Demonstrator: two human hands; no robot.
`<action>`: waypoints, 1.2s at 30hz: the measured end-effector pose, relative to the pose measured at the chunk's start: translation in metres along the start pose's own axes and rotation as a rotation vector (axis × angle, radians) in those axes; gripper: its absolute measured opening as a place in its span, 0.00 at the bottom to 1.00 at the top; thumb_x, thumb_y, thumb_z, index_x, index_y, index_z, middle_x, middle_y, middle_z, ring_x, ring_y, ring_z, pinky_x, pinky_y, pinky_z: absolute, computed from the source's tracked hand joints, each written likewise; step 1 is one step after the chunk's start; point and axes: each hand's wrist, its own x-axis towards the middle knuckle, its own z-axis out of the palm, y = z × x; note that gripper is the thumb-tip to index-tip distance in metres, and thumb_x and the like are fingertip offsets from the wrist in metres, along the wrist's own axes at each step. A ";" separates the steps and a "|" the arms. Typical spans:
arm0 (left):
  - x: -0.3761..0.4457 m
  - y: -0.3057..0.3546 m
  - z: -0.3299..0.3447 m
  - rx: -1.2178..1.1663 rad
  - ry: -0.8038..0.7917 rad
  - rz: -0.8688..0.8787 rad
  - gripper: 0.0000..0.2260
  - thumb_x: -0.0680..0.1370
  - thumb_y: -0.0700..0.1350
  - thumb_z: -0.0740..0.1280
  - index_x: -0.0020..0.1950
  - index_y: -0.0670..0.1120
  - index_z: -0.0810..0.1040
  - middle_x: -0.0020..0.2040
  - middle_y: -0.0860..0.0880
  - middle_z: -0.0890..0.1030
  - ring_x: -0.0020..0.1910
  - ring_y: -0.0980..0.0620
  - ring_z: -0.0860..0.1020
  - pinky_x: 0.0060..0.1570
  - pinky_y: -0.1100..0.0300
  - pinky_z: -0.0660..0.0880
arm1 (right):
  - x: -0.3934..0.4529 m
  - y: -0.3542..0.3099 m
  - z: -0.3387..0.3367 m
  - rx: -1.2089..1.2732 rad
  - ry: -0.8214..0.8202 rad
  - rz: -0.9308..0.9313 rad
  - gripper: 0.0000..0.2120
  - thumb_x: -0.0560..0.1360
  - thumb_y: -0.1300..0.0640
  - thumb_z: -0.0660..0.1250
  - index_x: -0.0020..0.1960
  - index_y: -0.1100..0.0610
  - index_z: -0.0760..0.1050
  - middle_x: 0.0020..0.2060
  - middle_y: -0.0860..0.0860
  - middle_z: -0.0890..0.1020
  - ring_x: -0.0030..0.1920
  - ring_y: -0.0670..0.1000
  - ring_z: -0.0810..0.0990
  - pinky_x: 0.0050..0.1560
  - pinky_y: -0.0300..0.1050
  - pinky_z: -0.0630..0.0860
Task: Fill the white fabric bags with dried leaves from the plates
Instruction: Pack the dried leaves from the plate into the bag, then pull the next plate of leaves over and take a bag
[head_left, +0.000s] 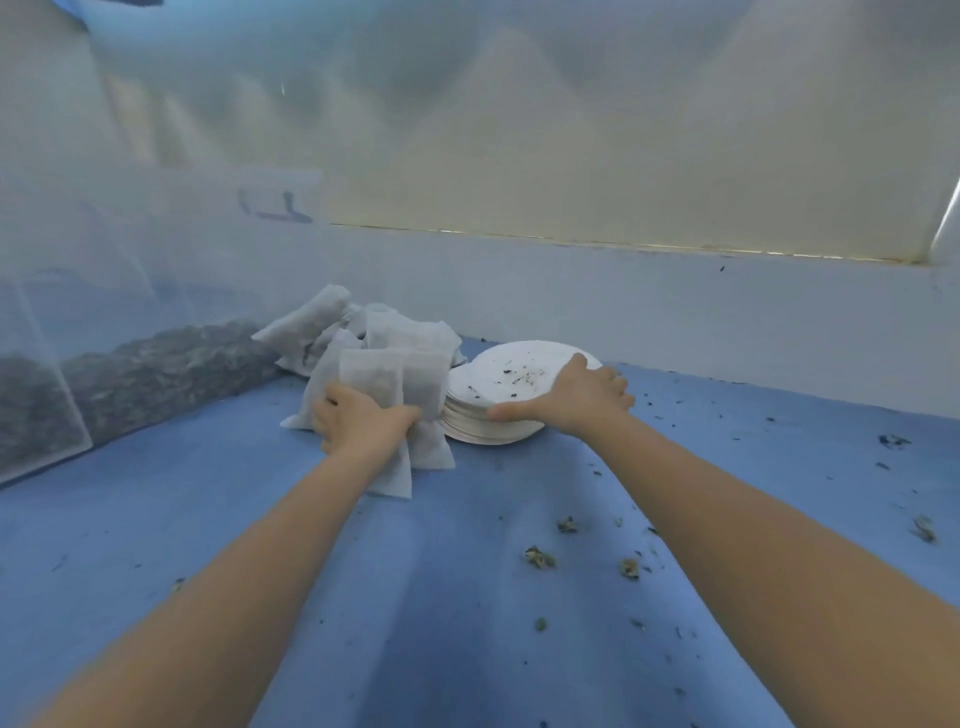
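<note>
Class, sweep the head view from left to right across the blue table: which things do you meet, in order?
Clear bin of dried leaves → left hand gripping the white bags → stack of plates → right hand on the plates → scattered leaf bits.

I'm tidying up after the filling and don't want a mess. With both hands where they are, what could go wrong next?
1. The left hand grips several filled bags at once; one might slip loose or shed leaves.
2. The right hand rests on the stack of plates, which looks uneven; a push may slide plates apart.
3. Crumbs on the top plate could join the scattered leaves on the blue cloth.
</note>
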 end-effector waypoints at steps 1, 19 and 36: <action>0.009 -0.005 0.002 -0.001 -0.009 -0.026 0.39 0.68 0.43 0.72 0.70 0.38 0.52 0.70 0.39 0.56 0.68 0.41 0.58 0.65 0.47 0.63 | 0.009 -0.005 0.006 0.000 -0.025 0.008 0.65 0.51 0.25 0.71 0.75 0.58 0.50 0.70 0.60 0.61 0.70 0.60 0.58 0.66 0.53 0.59; 0.033 -0.010 -0.021 -0.123 0.102 0.037 0.27 0.70 0.48 0.70 0.66 0.42 0.68 0.63 0.44 0.72 0.59 0.45 0.71 0.57 0.50 0.71 | 0.017 -0.009 0.000 -0.091 -0.236 -0.073 0.55 0.61 0.24 0.63 0.76 0.52 0.47 0.73 0.57 0.54 0.73 0.58 0.51 0.69 0.55 0.58; -0.198 0.083 0.038 -0.199 -0.410 0.458 0.17 0.73 0.46 0.68 0.60 0.44 0.70 0.54 0.47 0.76 0.51 0.49 0.77 0.48 0.57 0.73 | -0.137 0.103 -0.092 -0.004 -0.063 -0.067 0.42 0.72 0.31 0.59 0.75 0.58 0.54 0.72 0.61 0.56 0.70 0.61 0.59 0.63 0.54 0.65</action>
